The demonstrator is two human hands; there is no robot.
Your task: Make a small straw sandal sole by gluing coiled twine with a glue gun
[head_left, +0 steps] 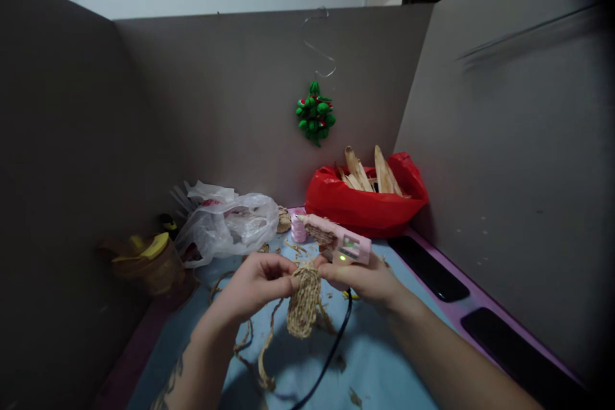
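Over the blue table cover (384, 359), my left hand (264, 280) pinches the upper left edge of an oblong woven straw piece (303, 309), which hangs tilted downward. My right hand (372, 280) grips a pink glue gun (346, 238) with a small lit light, its nozzle pointing left and away from me. The right fingertips are at the top right edge of the straw piece; whether they also touch it is unclear. A braided straw cord (265, 353) trails below the left hand. From the glue gun a black cable (339, 336) runs toward me.
A red bag (355, 208) of dry husks stands at the back right, beside a pink thread spool (298, 229). Left lie a clear plastic bag (230, 230) and a brown container (163, 266). Dark flat slabs (430, 268) line the right. A green ornament (316, 114) hangs behind.
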